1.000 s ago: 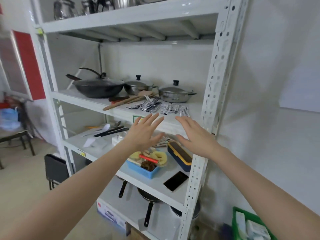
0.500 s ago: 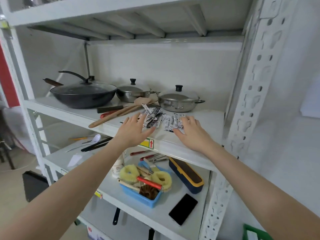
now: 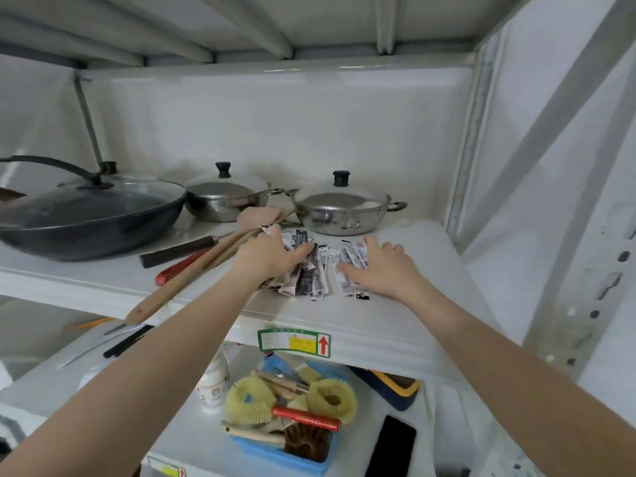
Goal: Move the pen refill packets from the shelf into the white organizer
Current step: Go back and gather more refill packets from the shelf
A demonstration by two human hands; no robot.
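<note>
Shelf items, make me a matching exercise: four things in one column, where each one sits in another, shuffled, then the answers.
Things:
1. dark wok
2. pen refill packets
3. phone
4. blue basket

Places:
A. lower shelf, right of the basket
B. middle shelf, under both hands
C. middle shelf, far left
D. lower shelf, holding brushes

Pairs: 1-C, 2-B, 3-A, 4-D

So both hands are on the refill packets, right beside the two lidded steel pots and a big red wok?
Not quite: the head view shows the wok is black, not red. The rest holds: the left hand and right hand are on the refill packets, near the two lidded steel pots.
</note>
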